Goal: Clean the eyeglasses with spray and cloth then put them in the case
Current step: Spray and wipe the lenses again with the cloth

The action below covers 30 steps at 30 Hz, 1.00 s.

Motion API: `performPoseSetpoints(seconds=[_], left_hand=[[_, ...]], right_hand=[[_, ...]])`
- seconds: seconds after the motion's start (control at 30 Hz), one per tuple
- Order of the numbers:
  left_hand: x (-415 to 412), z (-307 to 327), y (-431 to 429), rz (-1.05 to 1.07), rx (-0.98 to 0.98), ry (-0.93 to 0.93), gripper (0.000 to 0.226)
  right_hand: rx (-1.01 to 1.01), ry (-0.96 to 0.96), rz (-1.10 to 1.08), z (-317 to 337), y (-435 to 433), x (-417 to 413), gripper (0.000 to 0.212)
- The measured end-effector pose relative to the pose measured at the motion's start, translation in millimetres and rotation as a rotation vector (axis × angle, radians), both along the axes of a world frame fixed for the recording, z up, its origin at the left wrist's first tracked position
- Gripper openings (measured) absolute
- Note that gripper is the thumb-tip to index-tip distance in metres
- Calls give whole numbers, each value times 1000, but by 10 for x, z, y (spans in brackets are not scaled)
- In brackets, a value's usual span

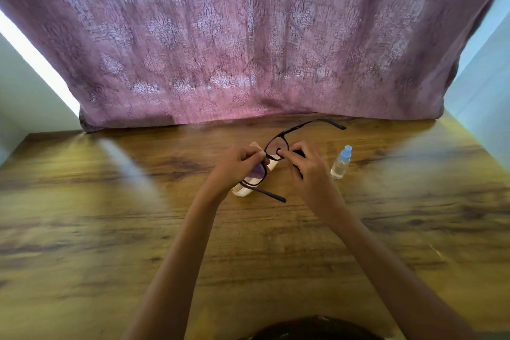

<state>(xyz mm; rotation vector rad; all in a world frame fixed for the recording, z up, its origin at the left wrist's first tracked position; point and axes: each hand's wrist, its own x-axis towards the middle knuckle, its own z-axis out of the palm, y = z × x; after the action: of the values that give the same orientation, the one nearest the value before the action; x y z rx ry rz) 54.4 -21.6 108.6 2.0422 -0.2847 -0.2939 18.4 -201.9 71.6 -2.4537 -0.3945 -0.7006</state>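
The left hand (242, 160) pinches the eyeglasses (276, 146) steady, so the right hand (306, 165), fingers curled round a dark cloth (299, 153), can rub one lens. The spray bottle (341, 163) stands near the table's (82, 201) far edge.

The worktop (110, 229) before me is a wood-grain surface in brown and yellow tones, with dark streaks running left to right. A mauve curtain (248, 36) with a pale repeating ornamental print hangs along the far edge, and its hem meets the worktop. A pale left wall (22, 96) and right wall (485, 91) flank it. A bright light strip (36, 61) runs diagonally between left wall and curtain. A dark shape (317, 328) nearest me is cut off; type undetermined.
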Motion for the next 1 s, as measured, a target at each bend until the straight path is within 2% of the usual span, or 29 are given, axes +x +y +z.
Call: performPoseSetpoints(seconds=[0.17, 0.3, 0.67, 1.0], left_hand=[[-22, 34, 9, 20, -43, 28, 27], [-25, 24, 12, 11, -36, 17, 27], [-10, -39, 6, 18, 7, 5, 27], [-13, -91, 8, 52, -68, 7, 28]], right_hand=[[61, 8, -27, 90, 6, 22, 39], [57, -4, 37, 38, 22, 21, 26], [16, -52, 101, -3, 147, 69, 33], [-41, -26, -57, 91, 59, 149, 35]])
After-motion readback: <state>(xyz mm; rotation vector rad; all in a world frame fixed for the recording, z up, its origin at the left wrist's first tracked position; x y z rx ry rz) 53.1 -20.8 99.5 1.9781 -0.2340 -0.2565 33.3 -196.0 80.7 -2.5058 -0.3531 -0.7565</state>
